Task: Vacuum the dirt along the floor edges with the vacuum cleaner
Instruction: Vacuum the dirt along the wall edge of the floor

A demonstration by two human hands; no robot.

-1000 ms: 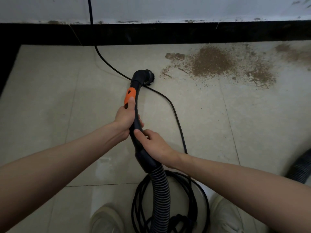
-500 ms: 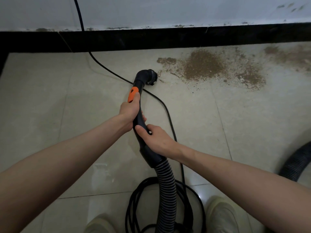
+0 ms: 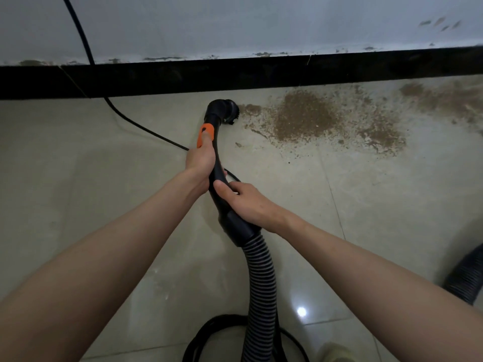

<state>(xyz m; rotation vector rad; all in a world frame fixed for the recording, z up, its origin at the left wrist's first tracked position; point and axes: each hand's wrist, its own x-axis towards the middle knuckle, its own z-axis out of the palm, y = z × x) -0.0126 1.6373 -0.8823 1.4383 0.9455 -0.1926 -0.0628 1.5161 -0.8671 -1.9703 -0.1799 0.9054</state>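
I hold a black vacuum handle with both hands. My left hand (image 3: 200,159) grips it high up, thumb lying on the orange slider (image 3: 205,134). My right hand (image 3: 244,201) grips the handle lower down, just above the ribbed grey hose (image 3: 261,291). The round brush nozzle (image 3: 227,111) at the handle's tip sits on the tiles near the black skirting (image 3: 261,74), touching the left end of a brown dirt patch (image 3: 305,116). The dirt spreads rightward along the wall, with a second smear (image 3: 444,97) at the far right.
A black power cable (image 3: 136,124) runs down the white wall and across the floor under the handle, ending in coils (image 3: 206,338) by my feet. Another stretch of black hose (image 3: 465,280) lies at the right edge. A shoe tip (image 3: 337,352) shows at the bottom.
The nozzle has moved forward and to the right, from bare tile up to the left end of the dirt patch near the skirting. Both hands keep their grip.
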